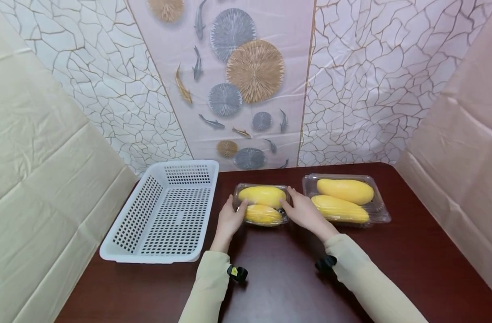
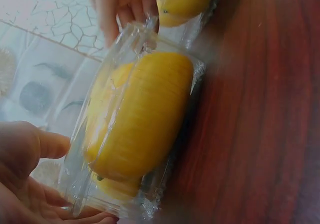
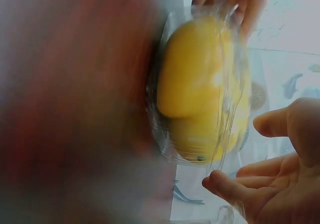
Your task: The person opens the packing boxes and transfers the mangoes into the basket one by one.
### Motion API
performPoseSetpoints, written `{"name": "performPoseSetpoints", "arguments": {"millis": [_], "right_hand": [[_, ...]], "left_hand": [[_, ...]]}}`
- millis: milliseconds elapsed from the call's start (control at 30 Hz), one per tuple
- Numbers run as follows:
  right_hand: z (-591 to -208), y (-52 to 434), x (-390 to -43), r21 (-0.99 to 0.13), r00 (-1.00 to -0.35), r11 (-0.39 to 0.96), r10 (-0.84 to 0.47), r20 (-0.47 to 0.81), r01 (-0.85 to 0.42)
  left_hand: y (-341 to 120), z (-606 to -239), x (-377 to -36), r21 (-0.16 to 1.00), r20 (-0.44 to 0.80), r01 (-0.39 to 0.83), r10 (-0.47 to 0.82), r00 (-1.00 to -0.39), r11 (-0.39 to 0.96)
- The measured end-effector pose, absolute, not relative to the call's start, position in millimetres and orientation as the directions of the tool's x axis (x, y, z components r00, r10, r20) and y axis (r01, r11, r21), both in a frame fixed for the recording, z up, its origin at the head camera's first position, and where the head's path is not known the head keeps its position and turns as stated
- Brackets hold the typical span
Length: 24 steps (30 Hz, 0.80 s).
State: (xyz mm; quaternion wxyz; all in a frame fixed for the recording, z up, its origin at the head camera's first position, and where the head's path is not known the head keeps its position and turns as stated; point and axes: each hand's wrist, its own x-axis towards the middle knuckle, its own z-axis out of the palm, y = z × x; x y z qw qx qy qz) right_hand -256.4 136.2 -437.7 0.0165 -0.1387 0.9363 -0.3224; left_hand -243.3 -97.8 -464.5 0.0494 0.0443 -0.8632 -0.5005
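Flanking mango box [image 1: 263,205], left hand [image 1: 229,220], right hand [image 1: 306,211]

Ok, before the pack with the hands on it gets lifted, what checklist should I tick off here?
1. Left hand at left end of the near mango pack: ok.
2. Right hand at its right end: ok.
3. Fingers firmly closed round the pack: cannot tell.
4. Pack lid shut: cannot tell.
5. White basket standing open, nothing inside: ok.
6. Second mango pack apart from the held one: ok.
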Motion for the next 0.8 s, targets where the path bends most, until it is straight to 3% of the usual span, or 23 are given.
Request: {"name": "performPoseSetpoints", "arguments": {"millis": [233,800], "right_hand": [[-443.2,145.5,-228.3,-0.624,-0.959,0.735,-0.268,0.093,-0.266],[-452.0,134.0,-222.7,-0.642,-0.956,0.713,-0.267,0.124,-0.283]], "left_hand": [[-103.7,-466.5,-230.7,0.898,-0.017,-0.062,-0.106,-0.994,0.437],[-107.3,-476.0,-230.2,0.879,0.045,0.001,-0.08,-0.996,0.477]]}}
